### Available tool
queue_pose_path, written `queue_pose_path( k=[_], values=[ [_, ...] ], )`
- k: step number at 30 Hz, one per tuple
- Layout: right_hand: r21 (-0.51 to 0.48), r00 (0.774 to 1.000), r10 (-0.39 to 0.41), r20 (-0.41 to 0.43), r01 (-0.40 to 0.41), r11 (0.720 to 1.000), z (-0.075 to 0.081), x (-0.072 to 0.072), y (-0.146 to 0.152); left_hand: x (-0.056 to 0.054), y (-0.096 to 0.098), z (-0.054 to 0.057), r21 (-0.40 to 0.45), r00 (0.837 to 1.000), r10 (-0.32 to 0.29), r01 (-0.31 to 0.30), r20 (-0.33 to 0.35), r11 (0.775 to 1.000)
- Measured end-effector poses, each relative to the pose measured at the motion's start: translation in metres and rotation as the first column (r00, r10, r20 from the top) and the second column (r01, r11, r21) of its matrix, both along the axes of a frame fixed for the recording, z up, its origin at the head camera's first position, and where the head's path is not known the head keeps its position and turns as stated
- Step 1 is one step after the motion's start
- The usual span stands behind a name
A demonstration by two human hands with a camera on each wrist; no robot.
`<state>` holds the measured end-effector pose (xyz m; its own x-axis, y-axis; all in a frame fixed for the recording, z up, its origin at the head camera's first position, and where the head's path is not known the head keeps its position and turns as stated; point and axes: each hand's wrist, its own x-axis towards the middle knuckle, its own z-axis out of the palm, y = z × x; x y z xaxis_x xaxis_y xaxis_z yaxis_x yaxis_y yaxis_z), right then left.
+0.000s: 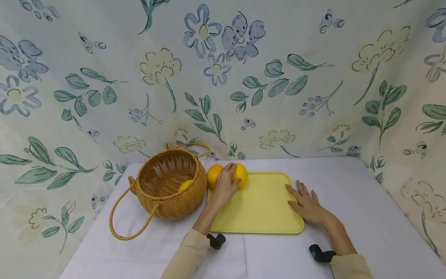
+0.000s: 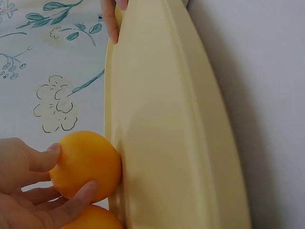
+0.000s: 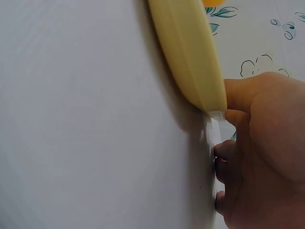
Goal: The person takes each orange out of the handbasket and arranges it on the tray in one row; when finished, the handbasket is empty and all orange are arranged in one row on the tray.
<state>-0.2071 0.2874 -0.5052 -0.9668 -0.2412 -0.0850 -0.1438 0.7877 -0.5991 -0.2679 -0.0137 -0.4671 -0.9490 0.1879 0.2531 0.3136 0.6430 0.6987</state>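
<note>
My left hand point(image 1: 224, 188) reaches over the left back part of a yellow tray point(image 1: 261, 209) and holds an orange point(image 1: 241, 176) between thumb and fingers. In the left wrist view the held orange point(image 2: 86, 167) sits against the tray's surface. A second orange point(image 1: 214, 174) lies just left of it, by the tray's back left corner, partly behind the hand. My right hand point(image 1: 308, 205) rests at the tray's right edge with its fingers spread. Its thumb and forefinger touch the tray rim point(image 3: 195, 62), and the other fingertips lie on the table.
A round wicker basket point(image 1: 177, 211) with handles lowered to its sides stands left of the tray, close to it. Inside lies a yellow fruit point(image 1: 184, 185). A white cloth point(image 1: 352, 193) covers the table, and a floral curtain point(image 1: 223, 97) hangs behind.
</note>
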Motion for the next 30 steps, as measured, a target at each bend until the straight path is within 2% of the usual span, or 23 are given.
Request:
queue_pose_path(
  k=[5,12,21,25,28,30],
  values=[
    [-0.025,1.000,0.003,-0.005,-0.004,1.000,0.000,0.000,-0.001,0.000,-0.001,0.001,0.010,1.000,0.001,-0.001,0.019,1.000],
    [-0.046,0.999,0.014,-0.049,-0.016,0.999,-0.004,0.002,0.001,0.000,-0.001,0.004,-0.034,0.999,0.002,0.000,0.047,0.999],
    [-0.001,1.000,0.006,0.000,-0.006,1.000,0.001,0.000,0.000,0.000,-0.001,0.004,-0.047,0.997,0.003,0.001,0.077,0.999],
    [-0.001,1.000,0.003,-0.002,-0.003,1.000,0.000,-0.001,0.000,0.001,-0.002,0.005,-0.051,0.998,-0.002,0.005,0.063,0.999],
    [-0.006,1.000,0.001,-0.005,-0.001,1.000,-0.001,-0.001,0.000,0.005,-0.004,0.009,-0.058,0.999,-0.011,0.014,0.052,0.998],
    [-0.009,1.000,-0.001,-0.004,0.001,1.000,-0.001,-0.001,0.000,0.010,-0.008,0.017,-0.051,0.999,-0.028,0.030,0.034,0.998]
  ],
)
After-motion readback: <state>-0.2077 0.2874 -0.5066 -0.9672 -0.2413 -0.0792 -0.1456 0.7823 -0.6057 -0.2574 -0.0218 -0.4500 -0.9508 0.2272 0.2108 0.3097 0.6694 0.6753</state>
